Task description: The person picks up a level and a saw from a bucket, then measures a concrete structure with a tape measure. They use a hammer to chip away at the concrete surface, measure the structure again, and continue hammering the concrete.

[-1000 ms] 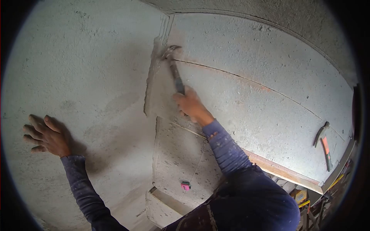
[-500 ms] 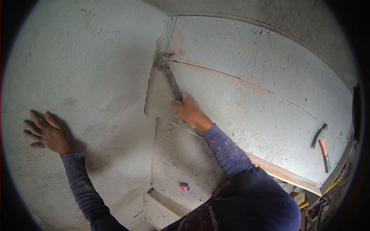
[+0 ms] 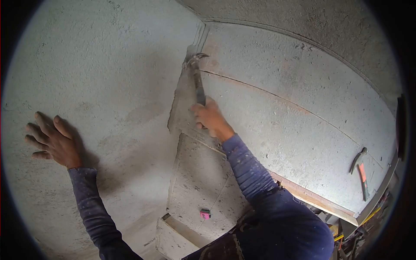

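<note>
Closed around the handle of a claw hammer point(image 3: 199, 82) is my right hand point(image 3: 212, 118). The hammer's head is at the rough, chipped edge point(image 3: 174, 102) where the left wall meets the right-hand slab point(image 3: 277, 117). Whether its face touches the surface cannot be made out. My left hand point(image 3: 58, 141) lies with spread fingers against the pale plastered wall point(image 3: 125, 78), holding nothing. A long crack point(image 3: 268, 89) runs across the slab, away from the hammer's head.
A second hammer with an orange-and-dark handle point(image 3: 363, 175) lies on the slab at right. A pink tape measure point(image 3: 205, 214) rests on the lower surface. Wooden edging point(image 3: 312, 197) borders the slab, with tools and clutter point(image 3: 346, 236) beyond it at lower right.
The hammer has swung more upright and its head appears slightly right of before. The view has shifted a little. My left hand stays spread on the wall.
</note>
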Demonstrator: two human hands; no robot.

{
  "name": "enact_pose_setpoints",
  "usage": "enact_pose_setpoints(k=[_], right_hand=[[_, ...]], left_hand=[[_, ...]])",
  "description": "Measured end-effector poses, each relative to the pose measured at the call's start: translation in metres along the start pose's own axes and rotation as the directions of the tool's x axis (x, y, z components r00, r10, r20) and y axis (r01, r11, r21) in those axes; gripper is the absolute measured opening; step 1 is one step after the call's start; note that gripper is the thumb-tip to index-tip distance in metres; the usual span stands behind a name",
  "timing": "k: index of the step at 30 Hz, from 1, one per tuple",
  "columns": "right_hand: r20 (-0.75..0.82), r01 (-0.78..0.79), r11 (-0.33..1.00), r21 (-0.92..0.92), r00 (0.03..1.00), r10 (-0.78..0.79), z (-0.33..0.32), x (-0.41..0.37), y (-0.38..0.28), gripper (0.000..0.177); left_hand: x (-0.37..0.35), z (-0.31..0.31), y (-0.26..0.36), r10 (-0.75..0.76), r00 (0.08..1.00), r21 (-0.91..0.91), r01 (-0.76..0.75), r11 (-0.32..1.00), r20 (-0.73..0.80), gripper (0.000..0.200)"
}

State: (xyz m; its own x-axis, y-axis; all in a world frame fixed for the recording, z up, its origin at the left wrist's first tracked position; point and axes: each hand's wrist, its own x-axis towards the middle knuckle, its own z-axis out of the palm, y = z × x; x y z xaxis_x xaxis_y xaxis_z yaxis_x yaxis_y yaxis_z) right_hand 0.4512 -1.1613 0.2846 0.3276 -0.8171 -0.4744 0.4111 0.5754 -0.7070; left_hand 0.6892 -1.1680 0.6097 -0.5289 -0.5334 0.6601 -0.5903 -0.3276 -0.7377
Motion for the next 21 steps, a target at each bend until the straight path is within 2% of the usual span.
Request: enact_pose_setpoints(k=[2,3,5,6,7,9,10,11,12,13,14,16,18,19,20,21], right_hand=[[-0.090,0.171,0.953,0.251,0.984,-0.152,-0.022,-0.026,-0.009,0.022],[-0.225,0.343,0.894,0.290,0.932,-0.284,-0.029,-0.031,-0.025,0.019],[-0.469,0.633,0.718,0.291,0.748,-0.470,-0.037,-0.044,-0.051,0.017],[-0.575,0.771,0.588,0.245,0.604,-0.552,-0.041,-0.036,-0.065,0.017],[-0.572,0.774,0.582,0.247,0.602,-0.557,-0.038,-0.014,-0.073,0.017],[-0.858,0.914,0.375,0.155,0.313,-0.407,-0.017,0.021,-0.075,0.019],[-0.853,0.913,0.376,0.160,0.320,-0.412,-0.006,0.027,-0.056,0.019],[-0.624,0.685,0.694,0.220,0.646,-0.440,0.006,0.033,-0.023,0.020],[-0.347,0.375,0.916,0.141,0.886,-0.309,0.015,0.037,0.007,0.021],[-0.074,0.056,0.996,-0.066,0.995,-0.061,0.016,0.039,0.016,0.022],[-0.080,0.061,0.996,-0.067,0.995,-0.067,0.011,0.030,0.016,0.022],[0.016,0.017,0.978,0.207,1.000,-0.021,-0.013,-0.006,0.021,0.020],[-0.169,0.207,0.914,0.350,0.973,-0.156,-0.030,-0.037,-0.018,0.017],[-0.305,0.399,0.827,0.396,0.907,-0.291,-0.036,-0.048,-0.034,0.016],[-0.445,0.580,0.706,0.407,0.801,-0.401,-0.041,-0.052,-0.051,0.014],[-0.578,0.756,0.556,0.345,0.638,-0.509,-0.046,-0.050,-0.070,0.014]], left_hand=[[0.002,-0.003,0.002,0.004,1.000,-0.020,-0.004,1.000,-0.006,0.066],[0.005,0.000,0.006,-0.002,1.000,-0.023,0.002,1.000,-0.010,0.066],[0.003,-0.004,0.006,0.007,1.000,-0.029,-0.007,1.000,-0.005,0.067],[0.004,-0.003,0.008,0.009,1.000,-0.028,-0.009,1.000,-0.005,0.067],[0.005,-0.001,0.009,0.008,1.000,-0.032,-0.008,0.999,-0.016,0.067],[0.002,-0.004,0.004,0.008,1.000,-0.025,-0.008,1.000,-0.011,0.067],[0.001,-0.003,0.003,-0.002,1.000,-0.006,0.002,1.000,0.005,0.067],[0.003,-0.002,0.001,-0.006,1.000,0.001,0.006,1.000,0.011,0.067],[0.002,0.003,-0.001,0.003,1.000,-0.007,-0.004,1.000,-0.019,0.066],[0.006,0.003,0.002,-0.014,0.999,-0.012,0.014,1.000,-0.037,0.066],[0.008,0.003,0.003,-0.006,0.999,-0.030,0.005,1.000,-0.039,0.066],[-0.003,-0.006,0.000,-0.002,1.000,-0.038,0.003,0.999,0.001,0.066],[0.002,0.000,-0.001,0.017,1.000,-0.030,-0.017,0.999,-0.015,0.067],[0.001,-0.002,0.000,0.031,1.000,-0.029,-0.031,0.999,-0.001,0.067],[0.002,-0.005,0.003,0.028,1.000,-0.039,-0.028,0.999,-0.006,0.067],[0.004,-0.003,0.007,0.013,1.000,-0.050,-0.015,0.999,-0.027,0.067]])
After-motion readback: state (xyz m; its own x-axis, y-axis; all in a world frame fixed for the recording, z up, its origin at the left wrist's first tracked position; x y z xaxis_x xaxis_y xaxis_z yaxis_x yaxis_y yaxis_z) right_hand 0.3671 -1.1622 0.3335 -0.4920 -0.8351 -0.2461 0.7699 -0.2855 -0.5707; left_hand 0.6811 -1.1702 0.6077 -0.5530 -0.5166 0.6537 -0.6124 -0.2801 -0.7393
